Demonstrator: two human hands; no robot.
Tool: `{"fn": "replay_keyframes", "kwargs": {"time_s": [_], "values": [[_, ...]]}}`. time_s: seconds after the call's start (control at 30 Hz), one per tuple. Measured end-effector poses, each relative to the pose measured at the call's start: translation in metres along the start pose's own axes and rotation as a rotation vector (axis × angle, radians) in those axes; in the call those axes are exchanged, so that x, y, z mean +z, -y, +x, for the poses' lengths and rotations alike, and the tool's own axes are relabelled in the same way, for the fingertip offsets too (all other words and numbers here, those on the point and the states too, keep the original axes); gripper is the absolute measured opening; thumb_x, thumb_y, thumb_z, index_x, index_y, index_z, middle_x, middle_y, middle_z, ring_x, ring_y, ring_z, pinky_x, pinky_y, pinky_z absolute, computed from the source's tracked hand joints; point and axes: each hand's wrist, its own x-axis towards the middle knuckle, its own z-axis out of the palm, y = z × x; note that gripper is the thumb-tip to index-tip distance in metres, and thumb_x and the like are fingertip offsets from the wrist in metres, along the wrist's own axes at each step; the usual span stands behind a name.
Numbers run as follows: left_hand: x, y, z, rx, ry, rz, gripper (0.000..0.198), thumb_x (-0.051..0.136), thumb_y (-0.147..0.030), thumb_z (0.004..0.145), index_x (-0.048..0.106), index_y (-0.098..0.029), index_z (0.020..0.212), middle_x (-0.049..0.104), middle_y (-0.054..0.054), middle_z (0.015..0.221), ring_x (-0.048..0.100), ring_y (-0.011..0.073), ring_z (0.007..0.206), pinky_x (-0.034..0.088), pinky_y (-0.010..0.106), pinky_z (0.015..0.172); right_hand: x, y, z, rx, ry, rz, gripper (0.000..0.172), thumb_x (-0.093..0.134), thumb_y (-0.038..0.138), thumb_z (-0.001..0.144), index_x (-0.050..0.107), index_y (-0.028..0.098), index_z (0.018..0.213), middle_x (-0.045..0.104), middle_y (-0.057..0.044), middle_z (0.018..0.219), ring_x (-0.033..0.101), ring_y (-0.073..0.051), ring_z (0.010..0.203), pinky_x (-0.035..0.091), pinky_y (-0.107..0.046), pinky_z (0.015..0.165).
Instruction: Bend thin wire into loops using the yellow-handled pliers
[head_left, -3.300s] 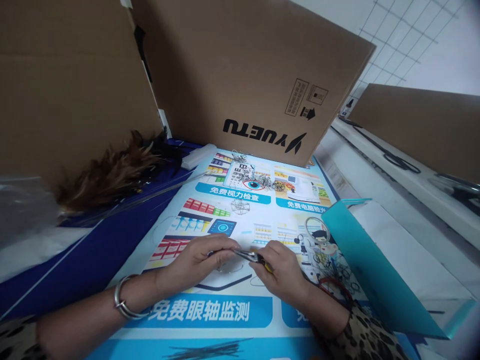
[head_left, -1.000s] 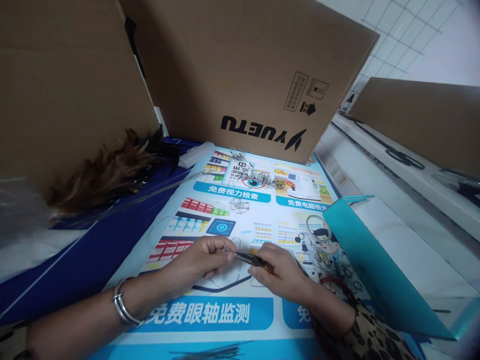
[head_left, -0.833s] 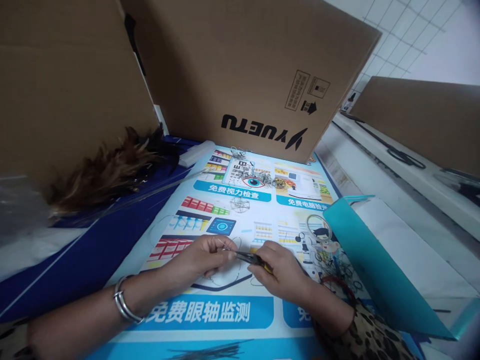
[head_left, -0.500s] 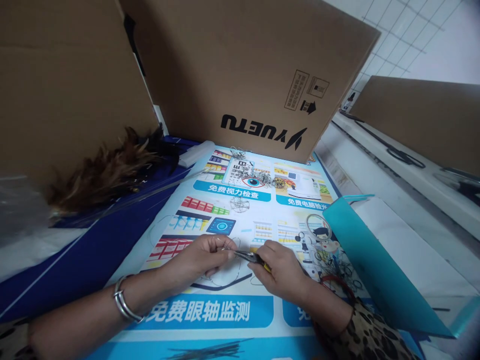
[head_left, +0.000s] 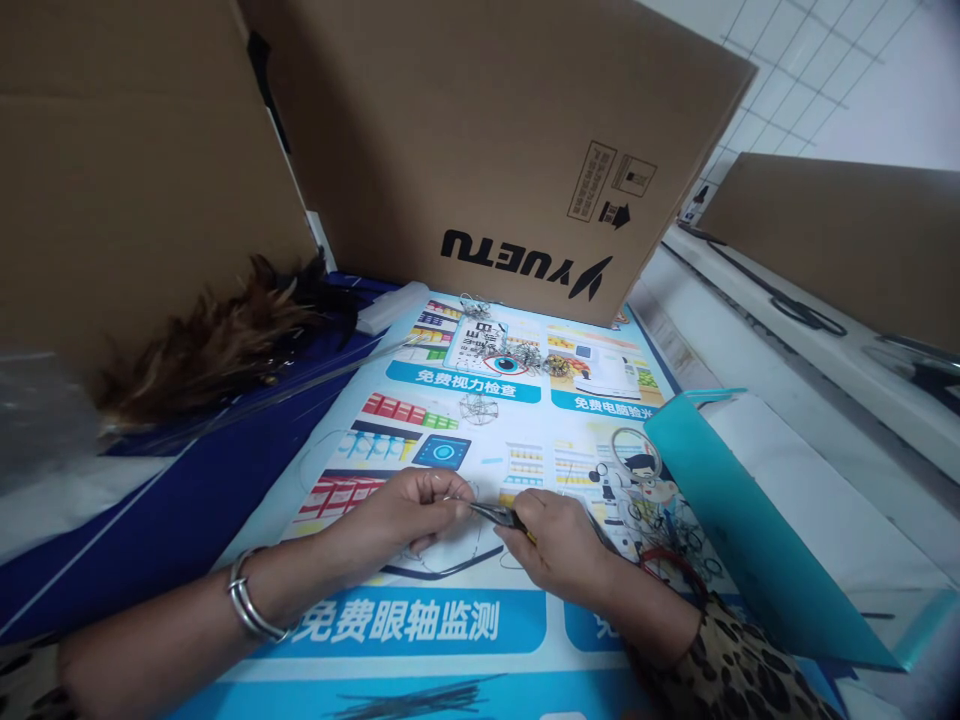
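Observation:
My left hand (head_left: 420, 510), with a silver bracelet (head_left: 250, 598) on its wrist, is closed in a pinch on a thin wire (head_left: 452, 498). My right hand (head_left: 559, 540) is wrapped round the handles of a pair of pliers (head_left: 496, 513). The pliers' narrow jaws point left and meet the wire right at my left fingertips. How firmly the jaws grip is too small to tell. Both hands are over a printed sheet (head_left: 517, 618) that covers the table. A bundle of short dark wires (head_left: 420, 698) lies at its near edge.
A large cardboard box (head_left: 480, 130) stands at the back. Wire balls (head_left: 478, 408) and a tangle of wire pieces (head_left: 671, 530) lie on the sheet. At right is an open teal box (head_left: 772, 540); at left are brown feathers (head_left: 217, 340) and a plastic bag (head_left: 45, 440).
My right hand has turned slightly on the pliers' handles, so less of the yellow grip shows. The left hand stays nearly still with the wire.

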Motion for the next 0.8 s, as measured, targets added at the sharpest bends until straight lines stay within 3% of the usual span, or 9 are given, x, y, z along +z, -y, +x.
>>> {"fn": "replay_keyframes", "kwargs": {"time_s": [0.37, 0.8], "values": [[0.0014, -0.001, -0.0004, -0.008, 0.019, -0.03, 0.014, 0.058, -0.03, 0.076, 0.057, -0.016, 0.076, 0.041, -0.01, 0.043, 0.026, 0.0028, 0.034, 0.018, 0.016, 0.037, -0.002, 0.0004, -0.0002, -0.039, 0.012, 0.038, 0.022, 0.041, 0.036, 0.088, 0.049, 0.017, 0.082, 0.059, -0.003, 0.076, 0.05, -0.014, 0.066, 0.027, -0.024, 0.055], [0.0048, 0.0011, -0.0005, 0.069, -0.011, -0.06, 0.015, 0.059, -0.032, 0.076, 0.056, -0.017, 0.077, 0.041, -0.009, 0.044, 0.029, 0.0034, 0.036, 0.02, 0.017, 0.038, -0.0029, 0.0007, 0.0023, 0.019, 0.023, 0.094, 0.023, 0.041, 0.038, 0.088, 0.049, 0.018, 0.08, 0.059, -0.003, 0.074, 0.052, -0.013, 0.065, 0.028, -0.023, 0.056]]}}
